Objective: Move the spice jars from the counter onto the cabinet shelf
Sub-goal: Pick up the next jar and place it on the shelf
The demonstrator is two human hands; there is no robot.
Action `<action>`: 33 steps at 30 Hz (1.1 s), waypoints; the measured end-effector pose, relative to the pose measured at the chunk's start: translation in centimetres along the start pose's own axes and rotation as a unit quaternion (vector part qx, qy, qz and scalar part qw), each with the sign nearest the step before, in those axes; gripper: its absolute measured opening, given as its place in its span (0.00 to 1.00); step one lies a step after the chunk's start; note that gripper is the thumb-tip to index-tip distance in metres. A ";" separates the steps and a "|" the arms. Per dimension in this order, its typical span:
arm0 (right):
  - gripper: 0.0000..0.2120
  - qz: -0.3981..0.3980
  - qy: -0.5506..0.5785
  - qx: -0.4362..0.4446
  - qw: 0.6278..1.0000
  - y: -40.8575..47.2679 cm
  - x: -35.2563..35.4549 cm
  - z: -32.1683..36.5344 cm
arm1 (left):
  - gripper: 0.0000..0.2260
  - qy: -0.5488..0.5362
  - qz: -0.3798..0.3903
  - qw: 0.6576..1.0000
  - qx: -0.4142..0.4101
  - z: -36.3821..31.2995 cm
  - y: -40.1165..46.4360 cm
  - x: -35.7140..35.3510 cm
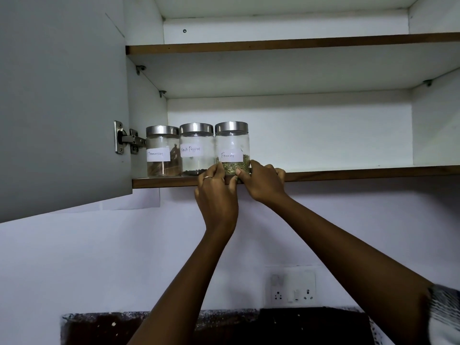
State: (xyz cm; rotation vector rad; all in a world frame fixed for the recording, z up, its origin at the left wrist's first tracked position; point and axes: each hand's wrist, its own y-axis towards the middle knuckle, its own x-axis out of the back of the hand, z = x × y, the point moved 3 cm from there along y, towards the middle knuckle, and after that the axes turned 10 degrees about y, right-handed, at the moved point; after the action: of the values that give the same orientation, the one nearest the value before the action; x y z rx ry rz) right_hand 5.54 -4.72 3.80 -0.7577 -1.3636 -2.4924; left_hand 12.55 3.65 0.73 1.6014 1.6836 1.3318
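Open wall cabinet (pixel 298 135), door swung left; lower shelf (pixel 348 173) carries three steel-lidded glass jars in a row at its left end. Cinnamon jar (pixel 163 151) leftmost, black pepper jar (pixel 196 149) touching beside it, fennel jar (pixel 232 145) at the shelf's front edge. Your left hand (pixel 216 192) and right hand (pixel 263 184) both grip the fennel jar's base.
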 end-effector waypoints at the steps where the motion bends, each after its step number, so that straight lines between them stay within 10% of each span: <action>1: 0.21 -0.005 0.012 0.002 1.000 -0.2 0.0 0.0 | 0.21 -0.005 -0.001 1.000 -0.002 0.0 -0.1 0.0; 15: 0.16 -0.181 0.071 0.193 0.962 -9.1 3.6 -3.9 | 0.14 -0.030 -0.035 0.990 -0.136 0.9 -6.9 1.4; 33: 0.12 0.013 -0.092 0.127 0.988 -26.6 4.6 -18.4 | 0.09 -0.117 0.276 0.943 -0.145 -1.0 -31.6 -6.6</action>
State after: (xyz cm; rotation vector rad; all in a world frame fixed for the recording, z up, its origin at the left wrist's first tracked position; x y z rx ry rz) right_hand -15.40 -4.93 -21.23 -0.9572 -1.6805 -2.2153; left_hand -2.29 1.78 -27.84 2.0292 0.8726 1.4804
